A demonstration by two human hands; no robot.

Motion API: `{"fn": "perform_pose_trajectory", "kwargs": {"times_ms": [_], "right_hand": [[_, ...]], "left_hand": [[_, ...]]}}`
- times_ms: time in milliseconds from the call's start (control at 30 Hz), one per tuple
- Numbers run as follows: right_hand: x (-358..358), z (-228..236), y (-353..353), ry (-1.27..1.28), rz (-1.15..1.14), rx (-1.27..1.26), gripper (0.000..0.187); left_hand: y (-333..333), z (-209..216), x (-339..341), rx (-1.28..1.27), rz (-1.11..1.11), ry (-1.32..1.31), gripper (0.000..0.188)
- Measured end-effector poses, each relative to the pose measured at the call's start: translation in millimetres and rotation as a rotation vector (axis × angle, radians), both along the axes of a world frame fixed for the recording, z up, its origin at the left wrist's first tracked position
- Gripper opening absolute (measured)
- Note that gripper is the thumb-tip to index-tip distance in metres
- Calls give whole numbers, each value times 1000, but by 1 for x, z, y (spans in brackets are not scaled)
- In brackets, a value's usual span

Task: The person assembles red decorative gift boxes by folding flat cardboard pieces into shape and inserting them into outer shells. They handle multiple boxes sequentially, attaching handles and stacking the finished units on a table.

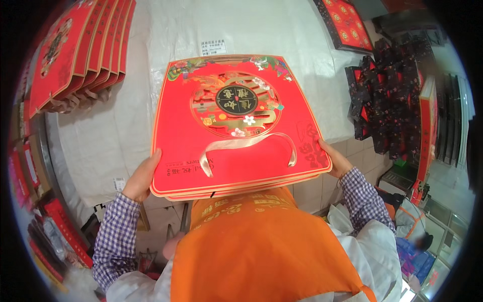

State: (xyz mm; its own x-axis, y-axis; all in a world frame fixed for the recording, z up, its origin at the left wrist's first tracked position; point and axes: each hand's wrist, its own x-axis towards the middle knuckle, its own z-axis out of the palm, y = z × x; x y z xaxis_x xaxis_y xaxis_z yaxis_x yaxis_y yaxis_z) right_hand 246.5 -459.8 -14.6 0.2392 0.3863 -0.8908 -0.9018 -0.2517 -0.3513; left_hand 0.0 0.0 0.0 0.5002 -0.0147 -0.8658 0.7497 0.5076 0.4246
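Between my two hands is a large red gift box (181,128) with gold edges, a round gold floral emblem and a pale ribbon handle (236,143). My left hand (142,176) grips its left side near the front corner, fingers mostly hidden beneath. On the opposite side my right hand (335,158) holds the right edge, its fingers likewise out of sight under the box. The box is held level in front of my orange apron (266,246), over the front of the white-covered table (100,156).
Several matching red gift boxes (83,45) stand in a row at the far left, ribbons toward me. A dark-framed red tray (347,25) lies at the far right. Below it are stacked black patterned boxes (387,95). Red packages (65,229) sit at the lower left.
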Motion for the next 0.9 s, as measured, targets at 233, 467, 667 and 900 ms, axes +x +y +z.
{"fn": "perform_pose_trajectory", "kwargs": {"times_ms": [233,467,667,900], "right_hand": [[2,43,5,-153,61,-62,66],[50,92,26,-520,85,239,62],[63,102,25,-1023,474,221,77],[82,157,27,-1248,563,206,76]], "left_hand": [[2,29,-9,8,-16,-25,54],[7,63,34,23,93,-170,57],[16,84,49,56,151,-220,57],[17,140,46,-94,-94,-150,57]]}}
